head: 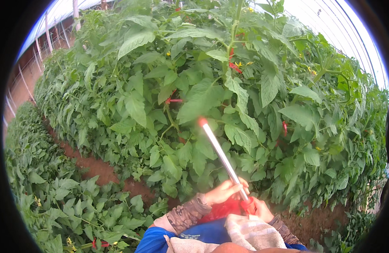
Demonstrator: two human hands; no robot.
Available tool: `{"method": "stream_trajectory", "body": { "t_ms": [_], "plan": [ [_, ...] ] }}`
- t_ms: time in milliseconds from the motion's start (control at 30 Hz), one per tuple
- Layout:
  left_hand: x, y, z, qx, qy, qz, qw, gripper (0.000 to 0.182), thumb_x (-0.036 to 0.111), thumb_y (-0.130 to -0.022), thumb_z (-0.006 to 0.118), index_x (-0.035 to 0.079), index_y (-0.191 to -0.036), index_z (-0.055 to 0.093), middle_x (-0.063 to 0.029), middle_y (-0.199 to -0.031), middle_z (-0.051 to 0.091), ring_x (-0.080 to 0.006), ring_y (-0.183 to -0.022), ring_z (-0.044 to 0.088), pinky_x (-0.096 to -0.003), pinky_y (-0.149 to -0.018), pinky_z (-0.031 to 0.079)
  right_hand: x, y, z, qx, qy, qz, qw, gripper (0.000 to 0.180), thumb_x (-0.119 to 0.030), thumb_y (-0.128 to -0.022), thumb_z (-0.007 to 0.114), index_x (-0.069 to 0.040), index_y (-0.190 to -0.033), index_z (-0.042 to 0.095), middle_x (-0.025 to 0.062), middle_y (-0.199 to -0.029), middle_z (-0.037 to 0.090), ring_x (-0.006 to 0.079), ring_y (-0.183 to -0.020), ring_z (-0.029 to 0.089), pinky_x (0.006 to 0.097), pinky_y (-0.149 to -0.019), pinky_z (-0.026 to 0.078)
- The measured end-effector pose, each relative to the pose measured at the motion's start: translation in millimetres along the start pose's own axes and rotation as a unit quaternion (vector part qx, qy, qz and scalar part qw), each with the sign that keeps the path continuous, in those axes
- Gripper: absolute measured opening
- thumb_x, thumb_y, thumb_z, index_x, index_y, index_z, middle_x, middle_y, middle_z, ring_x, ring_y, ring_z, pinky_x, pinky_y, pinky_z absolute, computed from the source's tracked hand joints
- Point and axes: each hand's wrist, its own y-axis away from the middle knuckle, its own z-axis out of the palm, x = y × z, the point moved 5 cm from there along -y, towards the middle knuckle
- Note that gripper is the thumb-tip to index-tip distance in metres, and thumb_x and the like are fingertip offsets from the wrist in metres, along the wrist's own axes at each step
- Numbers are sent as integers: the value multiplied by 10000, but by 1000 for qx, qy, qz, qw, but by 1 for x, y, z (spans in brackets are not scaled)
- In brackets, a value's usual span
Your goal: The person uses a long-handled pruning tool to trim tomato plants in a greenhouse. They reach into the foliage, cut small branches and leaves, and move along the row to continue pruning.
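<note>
Before my chest I hold a silver metal tube with a red tip and a red lower grip. My left hand is wrapped around the lower part of the tube. My right hand grips the red lower end, just below and to the right of the left. The tube slants up and to the left, its tip in front of a large blurred tomato leaf; whether they touch, I cannot tell. A red sheet-like thing shows behind my hands.
Dense tomato plants rise in front, tied with red ties and bearing yellow flowers. Bare soil runs between the rows at left, with a lower row beside it. A towel hangs over my chest. Greenhouse plastic curves overhead.
</note>
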Motion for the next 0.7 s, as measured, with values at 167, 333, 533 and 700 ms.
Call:
{"method": "stream_trajectory", "body": {
  "t_ms": [167, 333, 533, 700],
  "plan": [
    [79, 29, -65, 141, -22, 111, 983, 319, 314, -1024, 431, 31, -1089, 563, -46, -865, 657, -90, -692, 625, -196, -592, 471, -95, -66, 46, -99, -204, -41, 973, 438, -15, -826, 629, 10, -1233, 472, 72, -1008, 605, 118, -802, 611, 268, -725, 519],
    [143, 27, -118, 224, -33, 120, 967, 361, 362, -1010, 451, 32, -996, 597, -23, -692, 608, -88, -571, 577, -223, -530, 464, -159, -123, 86, -95, -359, 32, 928, 392, -49, -826, 634, 3, -1187, 490, 68, -881, 605, 136, -594, 592, 273, -545, 506],
    [163, 15, -150, 231, -31, 127, 964, 361, 391, -999, 474, 54, -943, 592, -11, -648, 600, -85, -532, 559, -225, -514, 445, -172, -167, 90, -76, -374, 14, 924, 334, -51, -810, 614, 18, -1118, 505, 85, -753, 609, 145, -514, 577, 270, -491, 495],
    [166, -3, -171, 240, -32, 102, 965, 354, 383, -1002, 472, 54, -945, 591, -11, -653, 604, -79, -533, 557, -218, -521, 440, -163, -191, 77, -87, -362, 24, 928, 390, -36, -807, 615, 20, -1171, 488, 121, -880, 612, 148, -533, 586, 272, -503, 502]
  ]
}}
